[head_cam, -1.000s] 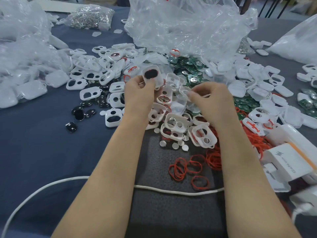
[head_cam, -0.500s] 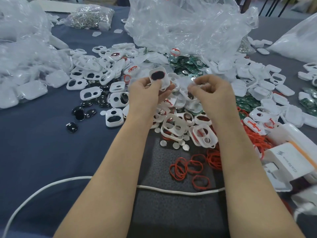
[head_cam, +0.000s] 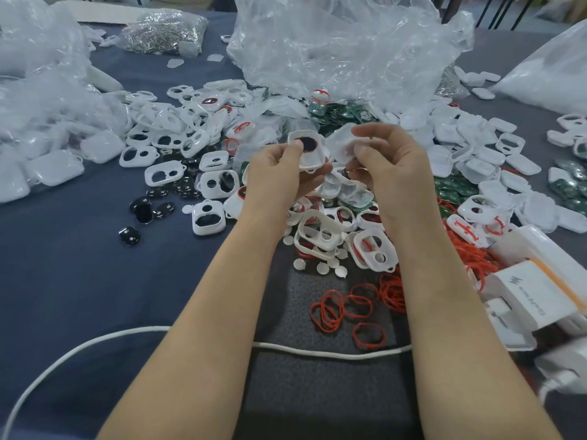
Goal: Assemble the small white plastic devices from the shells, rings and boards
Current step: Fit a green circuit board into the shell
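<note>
Our left hand (head_cam: 279, 173) pinches the seemingly light, stiff dark-windowed shell (head_cam: 306, 149) by its rim; our right hand (head_cam: 390, 166), at three o'clock, pinches a plain shell (head_cam: 340, 144).

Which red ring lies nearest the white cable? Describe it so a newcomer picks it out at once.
Find the white cable crossing the dark cloth near the viewer, then look between the two forearms. Just beyond the cable, by the right forearm, lies the red ring. Unlike the other red rings, tangled farther off, it lies flat and alone.
</note>
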